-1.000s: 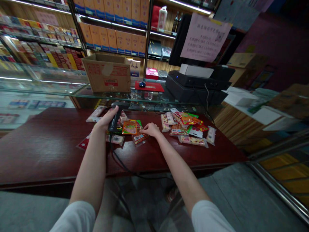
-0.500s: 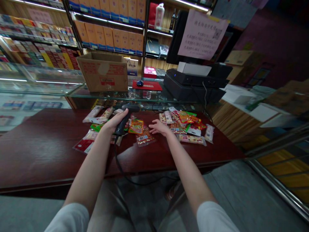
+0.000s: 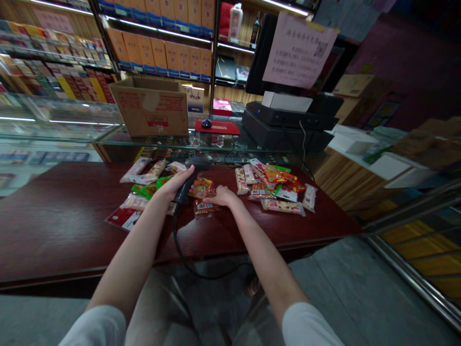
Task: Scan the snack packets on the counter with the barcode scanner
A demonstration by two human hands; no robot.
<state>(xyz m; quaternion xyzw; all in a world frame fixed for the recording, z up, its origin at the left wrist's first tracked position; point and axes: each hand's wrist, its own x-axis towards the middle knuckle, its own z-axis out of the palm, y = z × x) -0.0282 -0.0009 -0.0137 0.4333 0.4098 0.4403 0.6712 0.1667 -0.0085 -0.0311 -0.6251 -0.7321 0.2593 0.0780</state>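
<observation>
My left hand (image 3: pixel 177 181) is wrapped around the handle of a black barcode scanner (image 3: pixel 187 182), its head pointing away to the right. Just right of it, an orange snack packet (image 3: pixel 200 186) and a clear-edged snack packet with a barcode (image 3: pixel 206 209) lie on the dark red table. My right hand (image 3: pixel 222 196) is on these packets, its thumb stretched across the nearer one and its other fingers curled, partly hidden. Left of the scanner are a green packet (image 3: pixel 144 190), a red and white packet (image 3: pixel 124 217) and pale wrapped bars (image 3: pixel 136 170).
A pile of snack packets (image 3: pixel 273 175) lies to the right, with a wrapped bar (image 3: pixel 283 206) in front. Behind the table stand a cardboard box (image 3: pixel 151 108), a mouse on a red mat (image 3: pixel 225 127) and a black cash drawer (image 3: pixel 281 132). The scanner cable (image 3: pixel 183 254) hangs over the front edge.
My right hand has moved left from beside the packets onto them, its fingers closing. The nearer packet has shifted slightly left. The scanner stays in my left hand, nearly still.
</observation>
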